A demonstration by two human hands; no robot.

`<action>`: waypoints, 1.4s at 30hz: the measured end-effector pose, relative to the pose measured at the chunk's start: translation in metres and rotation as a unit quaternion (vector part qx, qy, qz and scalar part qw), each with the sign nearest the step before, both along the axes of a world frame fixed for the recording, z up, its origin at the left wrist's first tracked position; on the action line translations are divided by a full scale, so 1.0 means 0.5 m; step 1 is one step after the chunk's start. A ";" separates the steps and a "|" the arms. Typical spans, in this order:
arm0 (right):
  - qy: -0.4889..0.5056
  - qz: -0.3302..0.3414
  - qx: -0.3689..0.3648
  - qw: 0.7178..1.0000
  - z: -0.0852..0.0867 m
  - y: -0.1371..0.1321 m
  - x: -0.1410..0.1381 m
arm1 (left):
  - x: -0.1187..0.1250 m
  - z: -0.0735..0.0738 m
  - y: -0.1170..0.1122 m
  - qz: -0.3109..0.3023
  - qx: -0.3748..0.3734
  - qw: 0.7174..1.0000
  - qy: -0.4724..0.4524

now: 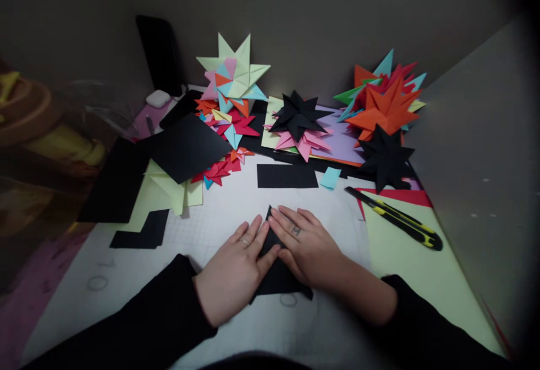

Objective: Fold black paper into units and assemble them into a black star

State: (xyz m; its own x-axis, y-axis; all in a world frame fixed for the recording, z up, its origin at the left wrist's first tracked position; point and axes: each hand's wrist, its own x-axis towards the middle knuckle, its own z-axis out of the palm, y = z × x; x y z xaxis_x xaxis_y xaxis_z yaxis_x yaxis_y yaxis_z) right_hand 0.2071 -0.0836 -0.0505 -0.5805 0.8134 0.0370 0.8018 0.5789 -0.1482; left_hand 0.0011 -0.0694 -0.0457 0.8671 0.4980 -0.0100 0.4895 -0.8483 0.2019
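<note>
A folded piece of black paper (pixel 277 278), with a pointed top and a wide lower edge, lies on the white gridded sheet in front of me. My left hand (pixel 238 269) rests flat over its left side, fingers stretched out toward the tip. From the right, my right hand (pixel 310 246) lies across the opposite side with straight fingers, its fingertips at the peak. The two thumbs meet near the middle of the paper. Parts of its side edges are hidden under my hands. Just beyond are a black paper strip (pixel 287 176) and a small light-blue paper piece (pixel 330 178).
Folded paper stars stand along the back: pale green (pixel 244 75), black (pixel 298 116), orange (pixel 386 105). A yellow-and-black utility knife (pixel 396 218) lies on pale green paper (pixel 422 280) at right. Black square sheets (pixel 188 148) are stacked at left, near a phone (pixel 158 55) leaning on the wall.
</note>
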 end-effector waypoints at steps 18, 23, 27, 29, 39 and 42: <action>-0.053 -0.116 -0.008 0.992 -0.001 0.041 -0.030 | 0.012 0.009 -0.006 0.033 -0.021 0.999 0.009; -0.028 -0.087 0.046 0.995 -0.007 0.034 -0.016 | 0.009 0.010 -0.003 0.036 -0.027 0.999 0.004; -0.011 -0.049 0.051 0.997 0.001 0.030 -0.006 | 0.010 0.018 -0.002 0.032 -0.035 0.999 0.015; -0.002 -0.030 0.037 0.999 0.006 0.026 -0.001 | 0.010 0.022 -0.003 0.036 -0.035 0.999 0.022; 0.014 -0.027 -0.037 0.999 0.029 -0.079 0.032 | 0.009 0.021 0.000 0.032 -0.033 0.999 0.027; 0.018 -0.031 -0.040 0.999 0.031 -0.123 0.040 | 0.010 0.024 0.001 0.027 -0.035 0.998 0.033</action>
State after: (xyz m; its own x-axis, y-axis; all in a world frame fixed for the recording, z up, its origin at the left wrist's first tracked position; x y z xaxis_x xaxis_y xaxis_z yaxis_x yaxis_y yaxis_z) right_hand 0.2272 -0.1452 -0.0350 -0.5276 0.8494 -0.0086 0.8294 0.5129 -0.2213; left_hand 0.0061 -0.0689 -0.0338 0.8352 0.5404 -0.1021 0.5486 -0.8050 0.2258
